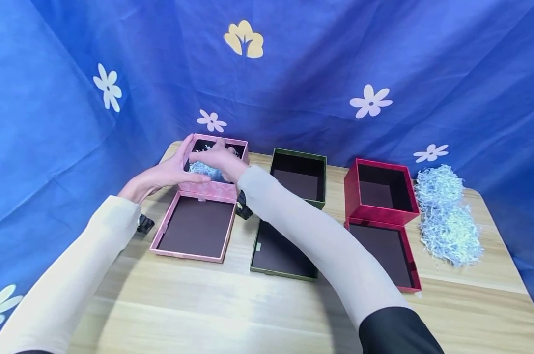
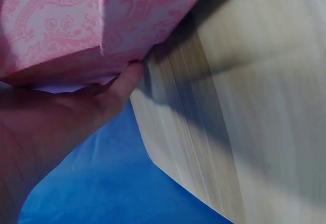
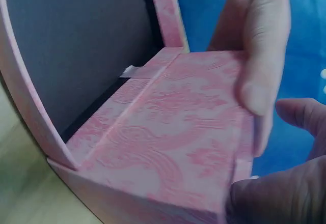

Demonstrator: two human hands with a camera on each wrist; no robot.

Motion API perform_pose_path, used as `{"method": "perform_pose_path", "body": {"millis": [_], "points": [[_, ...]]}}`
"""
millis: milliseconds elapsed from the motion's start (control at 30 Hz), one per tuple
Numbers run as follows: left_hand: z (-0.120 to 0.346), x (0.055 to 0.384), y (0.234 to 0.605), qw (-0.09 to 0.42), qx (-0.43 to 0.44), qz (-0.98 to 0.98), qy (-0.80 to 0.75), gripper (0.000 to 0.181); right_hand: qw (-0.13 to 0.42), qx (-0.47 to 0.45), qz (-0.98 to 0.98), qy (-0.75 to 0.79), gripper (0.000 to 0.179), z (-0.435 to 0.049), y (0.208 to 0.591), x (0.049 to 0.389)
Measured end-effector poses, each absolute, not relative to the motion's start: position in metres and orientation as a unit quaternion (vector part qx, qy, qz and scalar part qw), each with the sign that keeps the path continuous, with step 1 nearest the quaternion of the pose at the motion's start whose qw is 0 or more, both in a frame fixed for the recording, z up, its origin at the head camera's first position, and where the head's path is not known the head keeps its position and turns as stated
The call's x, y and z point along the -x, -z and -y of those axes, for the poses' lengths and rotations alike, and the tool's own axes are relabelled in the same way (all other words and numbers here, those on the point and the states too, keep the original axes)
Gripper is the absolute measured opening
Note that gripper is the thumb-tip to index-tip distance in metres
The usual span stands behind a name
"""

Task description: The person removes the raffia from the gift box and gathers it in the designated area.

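Observation:
A pink patterned box (image 1: pixel 213 190), its lid (image 1: pixel 195 227) folded down toward me, stands at the back left of the table. My left hand (image 1: pixel 167 172) holds its left front corner, the thumb along the front rim and the fingers at the left side. In the right wrist view, that hand's thumb (image 3: pixel 257 81) lies at the rim. Inside the box lies pale blue shredded paper (image 1: pixel 202 168). My right hand (image 1: pixel 218 158) reaches over the front rim onto this paper, fingers apart; part of its fingertips is hidden inside the box.
A dark green box (image 1: pixel 322 179) with its lid (image 1: pixel 280 250) down stands in the middle, under my right forearm. Right of it is a red box (image 1: pixel 381 209) with its lid (image 1: pixel 381 246) laid forward. A heap of pale blue shredded paper (image 1: pixel 448 216) lies farther right, before the blue curtain (image 1: pixel 293 98).

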State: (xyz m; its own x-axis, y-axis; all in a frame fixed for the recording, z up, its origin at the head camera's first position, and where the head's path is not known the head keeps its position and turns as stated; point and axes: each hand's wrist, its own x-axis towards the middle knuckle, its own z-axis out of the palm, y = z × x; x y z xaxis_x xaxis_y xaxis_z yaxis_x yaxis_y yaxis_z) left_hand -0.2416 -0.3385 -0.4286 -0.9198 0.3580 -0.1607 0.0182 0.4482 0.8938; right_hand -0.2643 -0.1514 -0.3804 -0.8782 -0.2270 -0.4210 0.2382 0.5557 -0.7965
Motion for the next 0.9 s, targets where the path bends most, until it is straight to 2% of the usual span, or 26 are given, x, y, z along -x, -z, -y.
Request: {"method": "perform_pose_path", "body": {"millis": [267,433,700,833,900], "points": [[0.347,0.236,0.43,0.158,-0.112,-0.842,-0.504,0.128,0.29,0.016,-0.821,0.492,0.093,0.158,0.404,0.274],[0.343,0.24,0.428,0.151,-0.109,-0.836,-0.516,0.13,0.325,0.036,-0.786,0.525,0.101,0.162,0.408,0.279],[0.34,0.242,0.431,0.145,-0.111,-0.828,-0.529,0.131,0.406,0.071,-0.699,0.585,0.104,0.166,0.414,0.288],[0.339,0.242,0.433,0.145,-0.111,-0.828,-0.53,0.13,0.419,0.074,-0.674,0.603,0.106,0.166,0.419,0.291],[0.339,0.242,0.433,0.146,-0.108,-0.829,-0.529,0.13,0.421,0.078,-0.674,0.603,0.101,0.165,0.422,0.291]]}}
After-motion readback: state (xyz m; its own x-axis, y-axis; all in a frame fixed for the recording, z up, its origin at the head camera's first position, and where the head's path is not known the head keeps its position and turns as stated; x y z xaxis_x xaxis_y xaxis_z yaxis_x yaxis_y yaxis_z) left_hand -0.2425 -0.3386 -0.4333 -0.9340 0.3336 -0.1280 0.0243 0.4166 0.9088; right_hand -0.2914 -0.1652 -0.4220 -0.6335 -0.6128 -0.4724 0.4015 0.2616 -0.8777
